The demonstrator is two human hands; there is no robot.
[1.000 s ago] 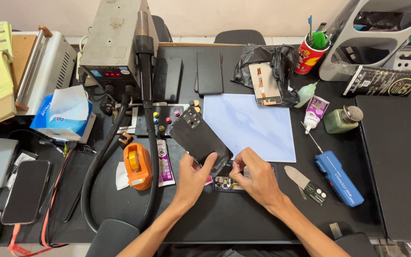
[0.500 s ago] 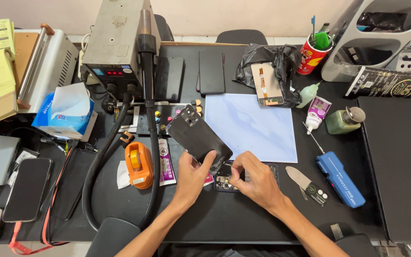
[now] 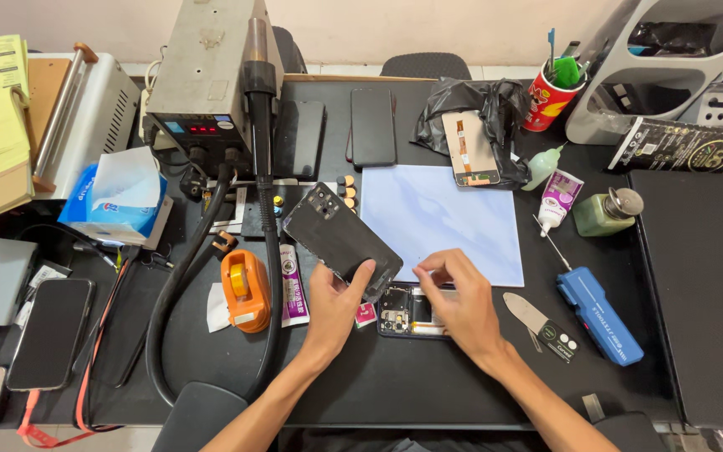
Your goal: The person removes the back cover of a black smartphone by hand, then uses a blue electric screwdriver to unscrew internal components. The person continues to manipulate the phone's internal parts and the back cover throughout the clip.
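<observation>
Gripping the black back cover (image 3: 340, 238) tilted upward, left hand (image 3: 335, 305) fingers were clamped; right hand (image 3: 460, 300) fingers pinched the opened phone (image 3: 407, 311) on the tabletop (image 3: 428, 385).

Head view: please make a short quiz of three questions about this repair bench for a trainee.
1. True or false: the left hand holds the black back cover.
2. Which lies under the right hand? A) the open phone B) the blue screwdriver C) the orange tape dispenser
3. What colour is the mat behind the hands?

Key: 1 true; 2 A; 3 light blue.
</observation>
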